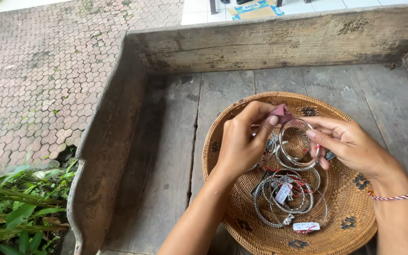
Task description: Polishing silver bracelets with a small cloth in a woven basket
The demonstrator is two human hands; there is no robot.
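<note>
Resting on a weathered grey wooden counter (166,156) of wide planks, with a raised plank wall along its far edge and a curved one along its left edge, is one round woven basket tray (345,208), near the counter's front right part. Outdoors, hexagonal paving stones (38,80) spread beyond the left edge, green leaves (15,208) show at the front left corner, and pale tiles with one flattened cardboard box (253,9) lie past the far wall. Two hands work over the tray. The left hand (242,144) is closed, its fingertips pinching a small mauve cloth (280,113) against the top of a silver bangle (298,146). The right hand (350,144) curls loosely around that same bangle, thumb and fingers holding its right side; a red-and-white string bracelet (395,196) circles its wrist. The bangle hangs just above the tray's middle. Below it in the tray lies a tangled pile of silver bangles (284,198), too overlapped to count exactly, with at least two white paper tags (306,226) and red threads among them. The hands cover part of the pile and the tray's far rim.
</note>
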